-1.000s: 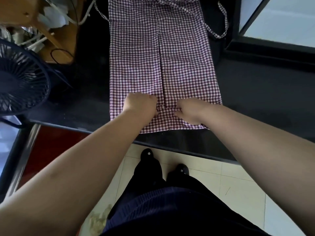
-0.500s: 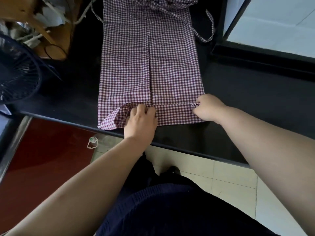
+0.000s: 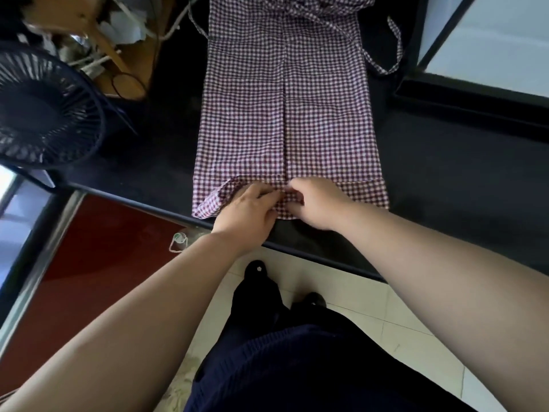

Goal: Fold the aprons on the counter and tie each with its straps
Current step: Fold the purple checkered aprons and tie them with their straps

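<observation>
A purple-and-white checked apron point(image 3: 285, 114) lies lengthwise on the black counter point(image 3: 445, 179), folded into a long strip with a seam down its middle. Its near end is turned up in a short fold. My left hand point(image 3: 248, 209) rests on that fold, fingers pressed on the cloth. My right hand point(image 3: 316, 202) pinches the fold's edge at the middle, touching the left hand. One strap point(image 3: 392, 52) loops off the far right side; another strap point(image 3: 197, 22) trails at the far left.
A dark fan point(image 3: 44, 108) stands at the left on the counter. Wooden clutter and cables point(image 3: 98, 34) sit behind it. A window frame point(image 3: 475, 93) borders the right. Below the counter's front edge are a red cabinet front point(image 3: 89, 263) and tiled floor point(image 3: 386, 316).
My right hand slid left from the fold's right corner to the middle, meeting the left hand. The left hand shifted slightly right. The camera view moved back a little.
</observation>
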`<state>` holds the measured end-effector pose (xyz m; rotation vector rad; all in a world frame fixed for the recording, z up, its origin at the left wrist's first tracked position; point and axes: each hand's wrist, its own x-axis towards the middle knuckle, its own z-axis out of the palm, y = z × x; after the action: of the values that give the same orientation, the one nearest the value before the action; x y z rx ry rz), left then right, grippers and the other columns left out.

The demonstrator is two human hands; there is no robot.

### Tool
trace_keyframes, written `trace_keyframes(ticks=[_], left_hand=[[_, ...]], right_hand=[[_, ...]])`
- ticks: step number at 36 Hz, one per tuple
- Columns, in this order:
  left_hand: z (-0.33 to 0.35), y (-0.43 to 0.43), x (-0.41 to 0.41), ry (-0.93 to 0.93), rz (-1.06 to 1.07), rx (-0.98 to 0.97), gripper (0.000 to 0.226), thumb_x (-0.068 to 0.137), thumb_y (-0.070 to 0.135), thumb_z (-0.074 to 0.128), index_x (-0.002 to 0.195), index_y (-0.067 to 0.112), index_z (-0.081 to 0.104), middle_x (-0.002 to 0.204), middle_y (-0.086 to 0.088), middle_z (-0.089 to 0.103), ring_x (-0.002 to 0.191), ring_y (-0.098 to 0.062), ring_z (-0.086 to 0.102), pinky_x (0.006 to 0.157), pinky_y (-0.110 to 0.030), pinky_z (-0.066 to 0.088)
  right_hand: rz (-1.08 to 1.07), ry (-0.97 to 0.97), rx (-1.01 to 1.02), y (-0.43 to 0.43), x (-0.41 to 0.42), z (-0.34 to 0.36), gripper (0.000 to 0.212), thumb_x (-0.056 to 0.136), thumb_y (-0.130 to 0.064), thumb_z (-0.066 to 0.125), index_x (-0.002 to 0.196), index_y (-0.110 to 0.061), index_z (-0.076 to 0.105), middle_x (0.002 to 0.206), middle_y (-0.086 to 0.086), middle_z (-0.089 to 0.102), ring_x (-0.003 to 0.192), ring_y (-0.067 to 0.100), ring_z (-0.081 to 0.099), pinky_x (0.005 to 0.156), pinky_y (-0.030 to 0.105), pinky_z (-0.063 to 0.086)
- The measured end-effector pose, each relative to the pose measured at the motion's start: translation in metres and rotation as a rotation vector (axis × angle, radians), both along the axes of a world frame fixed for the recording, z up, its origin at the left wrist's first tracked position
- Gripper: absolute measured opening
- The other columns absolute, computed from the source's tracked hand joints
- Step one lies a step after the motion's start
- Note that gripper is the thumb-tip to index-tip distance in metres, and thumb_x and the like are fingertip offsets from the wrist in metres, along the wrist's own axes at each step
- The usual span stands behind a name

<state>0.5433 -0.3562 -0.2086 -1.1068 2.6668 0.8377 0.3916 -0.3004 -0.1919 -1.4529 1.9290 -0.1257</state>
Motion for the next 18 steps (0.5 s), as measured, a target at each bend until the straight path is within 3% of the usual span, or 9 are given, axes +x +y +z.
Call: trace_keyframes(ticks=[2, 3, 5, 6, 8, 9, 11, 13, 18], left_hand=[[0.008, -0.011, 0.016, 0.105, -0.019, -0.068, 0.041, 0.094, 0.015, 0.047, 0.135, 0.017, 0.054, 0.136, -0.005, 0.051, 0.126, -0.027, 0.045, 0.104, -0.045, 0.040], [0.008, -0.015, 0.023, 0.160, -0.007, -0.206, 0.042, 0.089, 0.014, 0.049, 0.131, 0.015, 0.056, 0.132, -0.009, 0.054, 0.122, -0.030, 0.047, 0.101, -0.051, 0.042], [0.010, -0.022, 0.040, 0.188, 0.102, -0.448, 0.051, 0.081, 0.018, 0.060, 0.131, 0.015, 0.053, 0.131, -0.013, 0.051, 0.122, -0.032, 0.040, 0.099, -0.058, 0.037], [0.010, -0.027, 0.048, 0.165, 0.177, -0.446, 0.061, 0.078, 0.020, 0.068, 0.136, 0.016, 0.047, 0.134, -0.013, 0.046, 0.125, -0.031, 0.035, 0.101, -0.058, 0.034], [0.012, -0.033, 0.057, 0.118, 0.365, -0.201, 0.076, 0.078, 0.027, 0.074, 0.143, 0.019, 0.035, 0.137, -0.010, 0.040, 0.127, -0.029, 0.033, 0.104, -0.050, 0.033], [0.011, -0.037, 0.060, 0.120, 0.466, -0.051, 0.072, 0.080, 0.030, 0.073, 0.142, 0.019, 0.037, 0.132, -0.007, 0.045, 0.124, -0.026, 0.040, 0.100, -0.040, 0.039], [0.009, -0.044, 0.063, 0.168, 0.658, 0.186, 0.041, 0.087, 0.033, 0.067, 0.123, 0.018, 0.053, 0.106, 0.004, 0.059, 0.101, -0.018, 0.056, 0.073, -0.020, 0.044], [0.007, -0.051, 0.065, 0.175, 0.705, 0.234, 0.017, 0.094, 0.033, 0.057, 0.099, 0.017, 0.059, 0.082, 0.010, 0.058, 0.078, -0.013, 0.057, 0.056, -0.019, 0.036], [0.006, -0.062, 0.065, 0.172, 0.727, 0.310, 0.029, 0.099, 0.034, 0.048, 0.075, 0.018, 0.052, 0.069, 0.005, 0.051, 0.059, -0.008, 0.045, 0.051, -0.023, 0.031]], right_hand=[[0.001, 0.025, 0.085, -0.012, 0.009, -0.001, 0.048, 0.093, -0.045, 0.052, 0.133, -0.019, 0.046, 0.129, 0.007, 0.054, 0.113, 0.025, 0.055, 0.091, 0.036, 0.046], [-0.010, 0.054, 0.138, -0.016, 0.010, 0.000, 0.052, 0.092, -0.050, 0.050, 0.135, -0.022, 0.041, 0.130, 0.007, 0.053, 0.112, 0.026, 0.055, 0.088, 0.036, 0.047], [-0.035, 0.102, 0.213, -0.023, 0.016, 0.000, 0.055, 0.093, -0.051, 0.048, 0.138, -0.023, 0.034, 0.128, 0.008, 0.053, 0.108, 0.027, 0.057, 0.084, 0.036, 0.047], [-0.052, 0.121, 0.226, -0.027, 0.018, -0.002, 0.054, 0.094, -0.049, 0.048, 0.138, -0.022, 0.033, 0.125, 0.008, 0.054, 0.105, 0.027, 0.058, 0.082, 0.036, 0.048], [-0.070, 0.160, 0.229, -0.031, 0.020, -0.003, 0.053, 0.094, -0.047, 0.049, 0.137, -0.021, 0.033, 0.121, 0.008, 0.054, 0.098, 0.025, 0.059, 0.078, 0.035, 0.050], [-0.072, 0.169, 0.233, -0.033, 0.021, -0.003, 0.054, 0.094, -0.046, 0.050, 0.138, -0.021, 0.032, 0.122, 0.008, 0.054, 0.098, 0.025, 0.059, 0.077, 0.036, 0.050], [-0.063, 0.159, 0.244, -0.033, 0.019, -0.003, 0.056, 0.093, -0.047, 0.051, 0.139, -0.020, 0.031, 0.126, 0.009, 0.053, 0.100, 0.025, 0.058, 0.077, 0.035, 0.049], [-0.058, 0.146, 0.235, -0.033, 0.018, -0.002, 0.057, 0.093, -0.049, 0.051, 0.138, -0.020, 0.032, 0.128, 0.009, 0.052, 0.103, 0.025, 0.058, 0.078, 0.034, 0.047], [-0.075, 0.121, 0.231, -0.030, 0.018, 0.001, 0.055, 0.092, -0.048, 0.053, 0.136, -0.020, 0.034, 0.127, 0.008, 0.051, 0.095, 0.021, 0.056, 0.072, 0.031, 0.041]])
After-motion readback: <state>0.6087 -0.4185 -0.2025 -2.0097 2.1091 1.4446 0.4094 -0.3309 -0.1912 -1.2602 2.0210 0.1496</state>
